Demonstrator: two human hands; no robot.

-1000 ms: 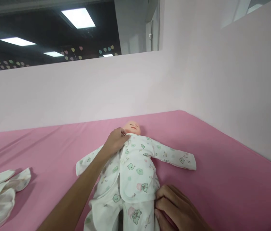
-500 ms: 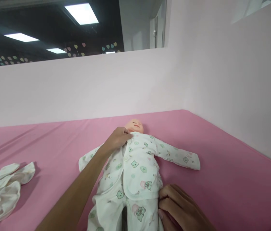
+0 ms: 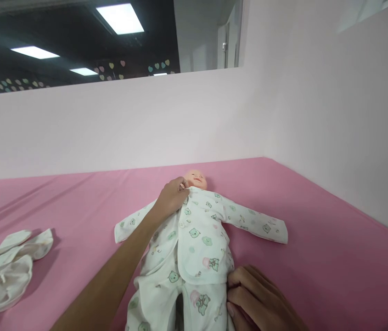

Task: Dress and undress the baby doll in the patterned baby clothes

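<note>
A baby doll lies on its back with its head toward the wall. It wears a white printed baby jacket with long sleeves spread out to both sides, and matching baby pants. My left hand has its fingers curled at the jacket's neckline, just below the doll's head; its fingertips are partly hidden. Beside the doll's hip, my right hand has bent fingers closed on the side of the pants near the jacket's hem.
White cloth items lie in a loose pile at the left. A pink sheet covers the padded surface. White walls rise behind and to the right, with a dark window above showing ceiling-light reflections.
My left hand has turned slightly at the neckline, its index finger lifted and curled more. My right hand has stayed at the hip. The view has shifted a little.
</note>
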